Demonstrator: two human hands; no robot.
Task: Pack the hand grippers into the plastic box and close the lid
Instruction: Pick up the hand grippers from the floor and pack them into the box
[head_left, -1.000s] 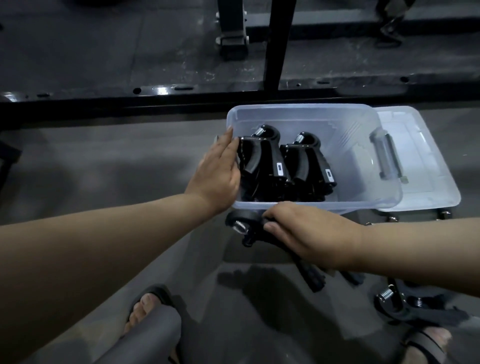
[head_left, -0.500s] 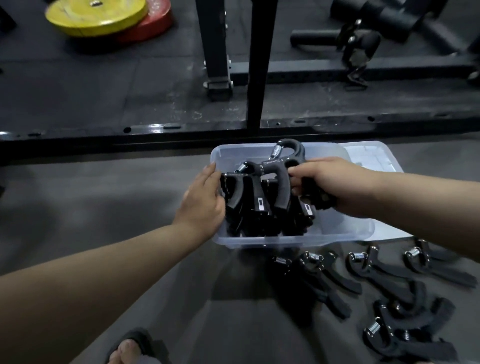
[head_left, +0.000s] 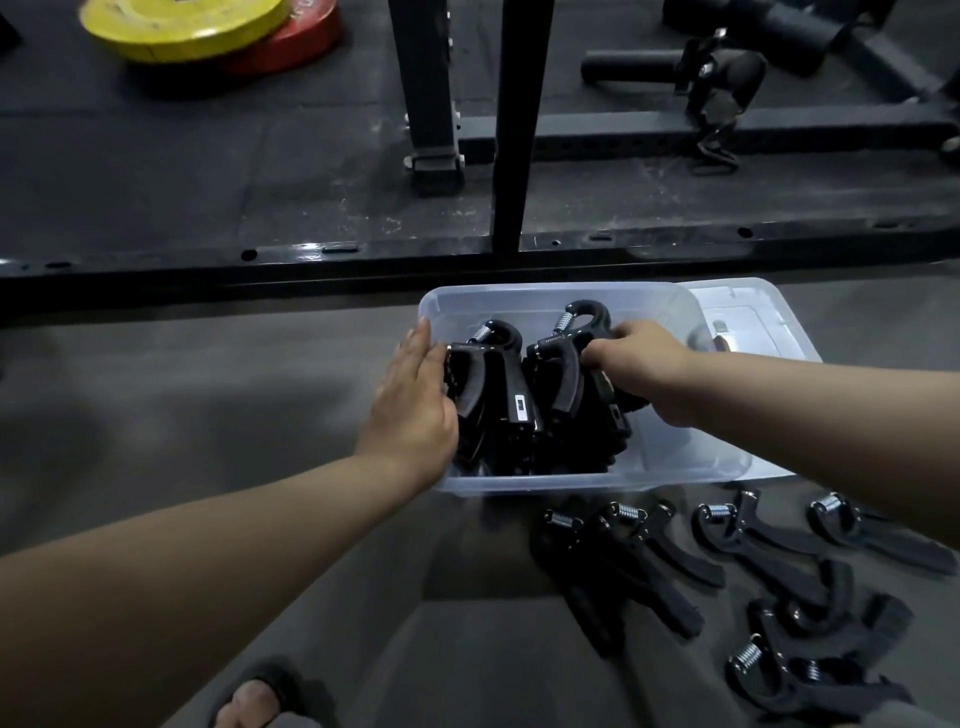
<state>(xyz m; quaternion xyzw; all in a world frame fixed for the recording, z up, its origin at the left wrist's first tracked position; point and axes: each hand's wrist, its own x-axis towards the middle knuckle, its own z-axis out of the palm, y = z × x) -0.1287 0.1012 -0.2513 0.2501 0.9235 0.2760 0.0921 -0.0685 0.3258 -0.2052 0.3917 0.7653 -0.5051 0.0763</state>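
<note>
A clear plastic box (head_left: 691, 457) sits on the grey floor with several black hand grippers standing in its left half. My left hand (head_left: 413, 402) lies with straight fingers against the leftmost packed gripper (head_left: 493, 384) at the box's left wall. My right hand (head_left: 641, 364) reaches into the box and grips a black hand gripper (head_left: 571, 353), its spring end up, beside the packed ones. The clear lid (head_left: 753, 322) lies flat behind and to the right of the box. Several loose hand grippers (head_left: 639, 561) lie on the floor in front of the box.
A black steel rack base (head_left: 363, 254) and upright posts (head_left: 514, 124) run across just behind the box. Yellow and red weight plates (head_left: 208, 26) lie at the far left. My sandalled foot (head_left: 254, 699) shows at the bottom edge.
My right hand took a gripper from the floor in front of the box, lifted it over the box and has lowered it in beside the packed ones. My left hand stayed at the left wall.
</note>
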